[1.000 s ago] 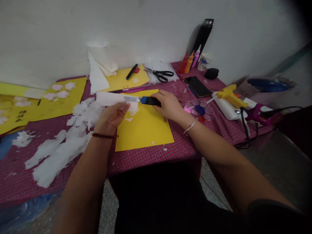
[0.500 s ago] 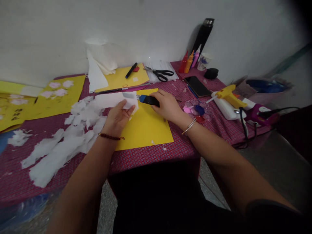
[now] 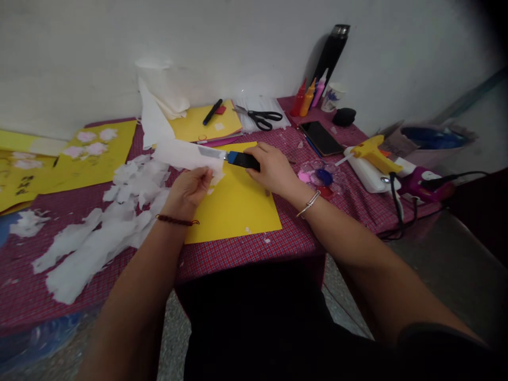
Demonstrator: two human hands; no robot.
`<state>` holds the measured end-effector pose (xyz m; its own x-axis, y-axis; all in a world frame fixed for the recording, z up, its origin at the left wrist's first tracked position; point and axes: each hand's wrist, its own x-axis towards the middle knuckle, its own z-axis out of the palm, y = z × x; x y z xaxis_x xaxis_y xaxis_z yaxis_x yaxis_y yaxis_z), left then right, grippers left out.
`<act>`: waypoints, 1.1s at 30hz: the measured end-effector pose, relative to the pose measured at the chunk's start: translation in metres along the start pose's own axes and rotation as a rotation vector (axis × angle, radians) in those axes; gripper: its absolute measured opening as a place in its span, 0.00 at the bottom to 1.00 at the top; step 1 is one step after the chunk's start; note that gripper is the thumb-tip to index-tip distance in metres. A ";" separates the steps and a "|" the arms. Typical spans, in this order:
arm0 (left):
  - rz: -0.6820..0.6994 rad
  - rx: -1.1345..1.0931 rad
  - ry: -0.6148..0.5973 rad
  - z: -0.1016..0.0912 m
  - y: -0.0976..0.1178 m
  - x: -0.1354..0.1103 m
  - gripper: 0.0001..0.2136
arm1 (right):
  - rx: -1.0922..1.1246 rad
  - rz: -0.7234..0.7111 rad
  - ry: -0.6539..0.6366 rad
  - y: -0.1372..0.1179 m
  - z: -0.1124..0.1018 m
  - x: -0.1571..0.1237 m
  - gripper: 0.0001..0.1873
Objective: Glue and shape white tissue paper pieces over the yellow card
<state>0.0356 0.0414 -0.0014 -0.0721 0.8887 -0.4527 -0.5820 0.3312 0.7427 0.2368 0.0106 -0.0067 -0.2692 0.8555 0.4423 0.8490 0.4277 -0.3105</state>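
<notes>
My right hand [image 3: 273, 166] grips the black-and-blue handle of a knife [image 3: 243, 160]. Its flat grey blade points left and lies against a sheet of white paper [image 3: 178, 153]. At the paper's near edge, my left hand [image 3: 190, 188] has its thumb and fingers pinched together on the sheet. Under both hands lies a yellow sheet [image 3: 242, 206] with small white scraps on it. Torn white paper pieces [image 3: 107, 227] are heaped to the left of my left hand.
Black scissors [image 3: 262, 117] and a black pen [image 3: 212, 111] lie at the back. Toward the right are a phone [image 3: 320, 138], a paint palette [image 3: 323, 177], paint bottles [image 3: 305, 100] and a yellow glue gun [image 3: 371, 153] with cables. Yellow sheets with pink flowers [image 3: 95, 148] lie left.
The knife blade now shows longer across the white paper. My left hand has shifted slightly and its fingers have closed into a tighter pinch. The right hand has barely moved.
</notes>
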 end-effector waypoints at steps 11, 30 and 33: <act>0.248 -0.040 -0.244 -0.006 -0.009 -0.001 0.09 | 0.010 -0.009 -0.013 -0.002 0.003 -0.001 0.17; 0.435 0.072 -0.137 -0.022 0.014 0.018 0.07 | 0.056 0.015 -0.027 0.002 0.000 -0.001 0.15; 0.385 0.067 -0.167 -0.020 0.009 0.016 0.08 | 0.068 0.013 -0.038 0.000 0.000 -0.002 0.15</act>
<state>0.0129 0.0524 -0.0120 -0.1385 0.9889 -0.0534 -0.4840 -0.0205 0.8748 0.2370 0.0092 -0.0077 -0.2772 0.8710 0.4057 0.8201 0.4345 -0.3724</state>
